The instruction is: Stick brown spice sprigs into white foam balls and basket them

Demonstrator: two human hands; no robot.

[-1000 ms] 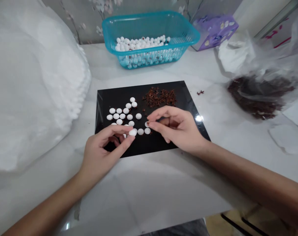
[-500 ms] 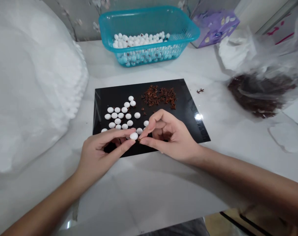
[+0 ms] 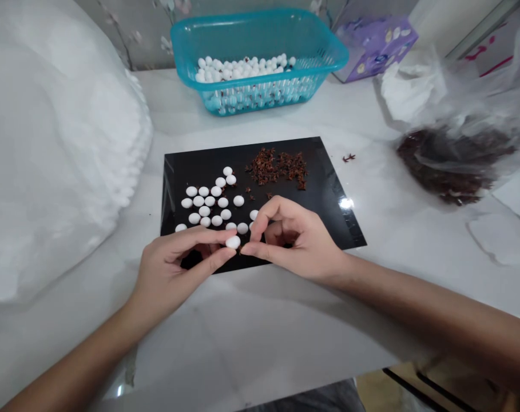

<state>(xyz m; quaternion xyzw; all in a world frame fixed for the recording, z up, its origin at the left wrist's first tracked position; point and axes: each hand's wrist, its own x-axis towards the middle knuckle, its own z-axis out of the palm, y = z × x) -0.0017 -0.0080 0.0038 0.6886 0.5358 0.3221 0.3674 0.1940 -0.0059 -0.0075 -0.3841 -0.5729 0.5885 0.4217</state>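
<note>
My left hand pinches a small white ball between thumb and forefinger over the front edge of a black sheet. My right hand is closed in a pinch on a tiny brown dried piece, its tip right against the ball. Several loose white balls lie on the sheet's left half. A small heap of brown dried bits sits on the sheet's far side.
A teal basket with many white balls stands at the back. A big white stack in plastic fills the left. On the right lie a clear bag of brown dried bits, a purple box and one stray brown bit.
My right hand came back from the sheet's middle toward my left hand, bringing a brown piece up against the white ball. My left hand stayed almost still.
</note>
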